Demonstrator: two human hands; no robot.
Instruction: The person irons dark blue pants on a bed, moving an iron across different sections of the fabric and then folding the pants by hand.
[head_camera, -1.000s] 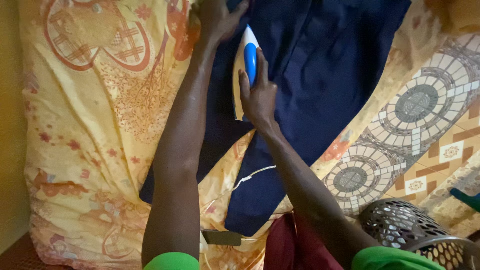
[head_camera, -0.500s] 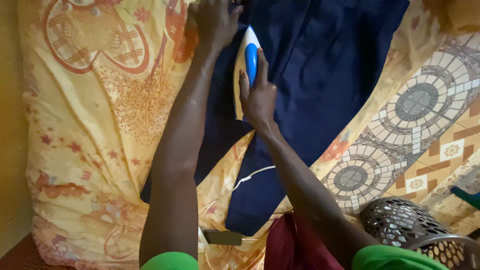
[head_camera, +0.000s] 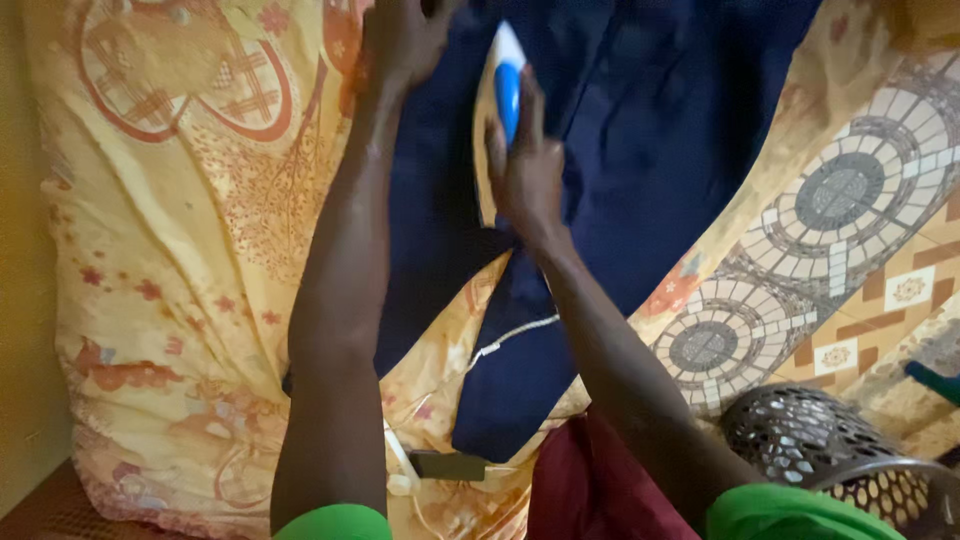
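We have the iron (head_camera: 497, 90) in our right hand (head_camera: 527, 170), fingers wrapped around its blue handle, standing on the navy cloth (head_camera: 650, 130) near the top of the view. It looks rigid and fairly heavy, best held by that handle, well off the hot sole. Our left hand (head_camera: 400, 40) lies open, palm down, pinning the cloth just left of the iron. The cloth is soft and limp and will bunch unless kept taut. A white cord (head_camera: 510, 338) trails across it toward us. Beneath is a yellow floral sheet (head_camera: 180, 250), padded and creased. To the right are a patterned tiled floor (head_camera: 870, 230) and a dark mesh basket (head_camera: 830, 450).
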